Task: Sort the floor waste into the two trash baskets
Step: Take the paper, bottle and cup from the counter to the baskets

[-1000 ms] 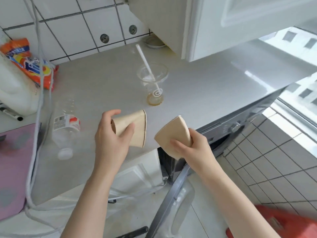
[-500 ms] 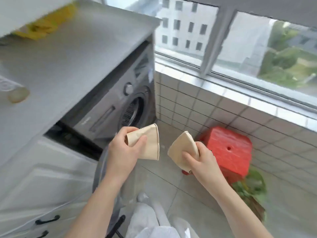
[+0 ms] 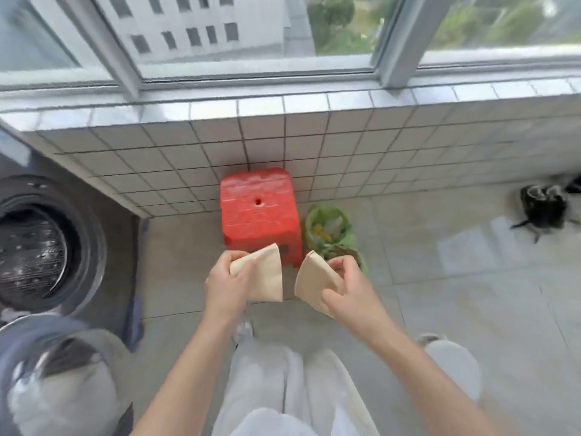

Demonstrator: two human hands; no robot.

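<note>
My left hand [image 3: 228,286] grips a flattened tan paper cup [image 3: 267,275], its wide rim pointing right. My right hand [image 3: 349,287] holds a second flattened tan paper cup [image 3: 314,284], rim pointing left. Both cups hang side by side at waist height, a small gap between them. Just beyond my right hand, on the floor, sits a basket lined with a green bag [image 3: 328,226] holding yellow and pale scraps. A second green-lined basket [image 3: 345,254] with brownish contents lies right behind my right hand, partly hidden by it.
A red plastic stool [image 3: 257,212] stands against the tiled low wall [image 3: 345,146] under the window, left of the baskets. A front-loading washing machine [image 3: 47,247] with its door open is at the left. A dark object [image 3: 542,207] sits on the floor far right.
My view has swung from the countertop, past the washing machine, to the floor under the window. Both hands kept their cups and now hover near the stool and green-lined baskets.
</note>
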